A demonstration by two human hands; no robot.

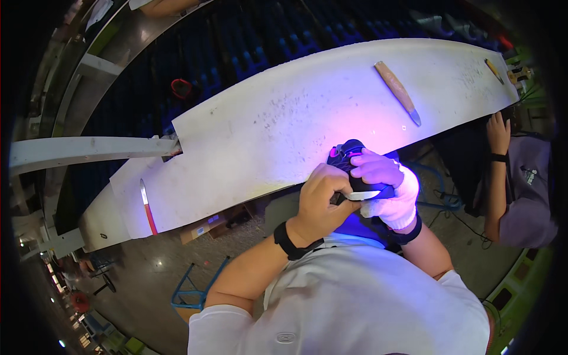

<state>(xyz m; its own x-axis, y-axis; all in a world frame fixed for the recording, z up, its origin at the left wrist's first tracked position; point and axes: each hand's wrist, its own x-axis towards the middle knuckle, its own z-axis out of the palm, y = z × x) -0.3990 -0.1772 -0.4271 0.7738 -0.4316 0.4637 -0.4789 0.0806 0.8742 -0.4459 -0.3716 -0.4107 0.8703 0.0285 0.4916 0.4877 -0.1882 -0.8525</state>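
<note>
Close to my chest, at the table's near edge, I hold a dark item (348, 155) with pink spots that looks like a black shoe; my fingers hide much of it. My left hand (322, 198), bare with a black wristband, is closed on its left side, thumb and fingers bent. Beside that thumb shows a pale, slim pointed strip (363, 195); I cannot tell whether it is a blade or part of the shoe. My right hand (387, 180), in a whitish glove with bare fingers, wraps over the shoe's right side. Violet light falls on it.
On the long white table (236, 148) lie a wooden-handled knife (396, 92), a red-handled knife (147, 207) and a small yellow tool (494, 70). A white beam (89, 154) reaches the table's left. Another person (526, 189) sits at right; a blue stool (195, 290) stands lower left.
</note>
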